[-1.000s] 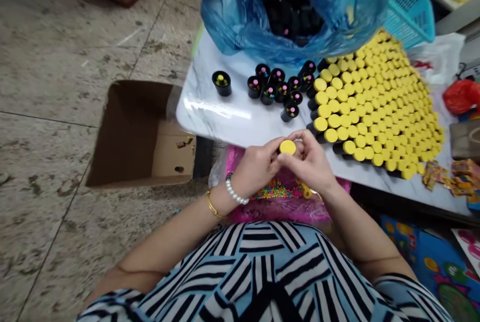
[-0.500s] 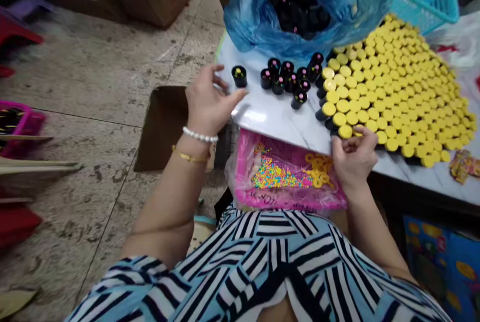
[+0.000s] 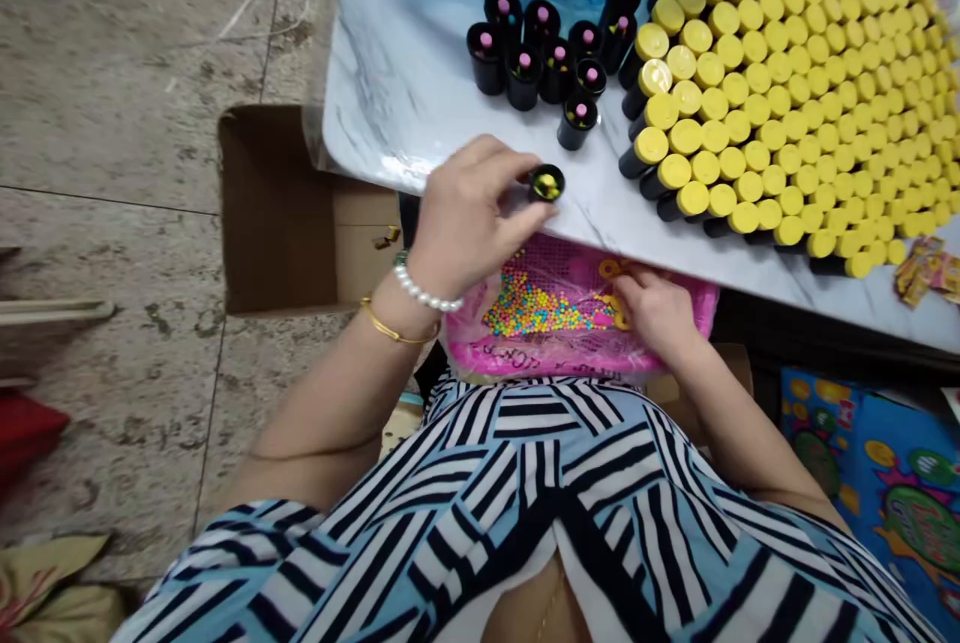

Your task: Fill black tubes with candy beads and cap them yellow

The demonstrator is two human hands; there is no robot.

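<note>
The left hand (image 3: pixel 472 208) is curled narrowly, thumb and fingers around a black cup (image 3: pixel 547 184) at the bench's near edge. The right hand (image 3: pixel 660 313) is bunched over yellow rings (image 3: pixel 609 269) in a pink basket (image 3: pixel 499 360) below that edge; whether it grips one, I cannot tell. On the bench (image 3: pixel 390 93), open black cups (image 3: pixel 523 78) stand left of rows of yellow-capped tubs (image 3: pixel 757 78). A cardboard box (image 3: pixel 277 213) sits on the floor (image 3: pixel 135 123) by the near left corner
</note>
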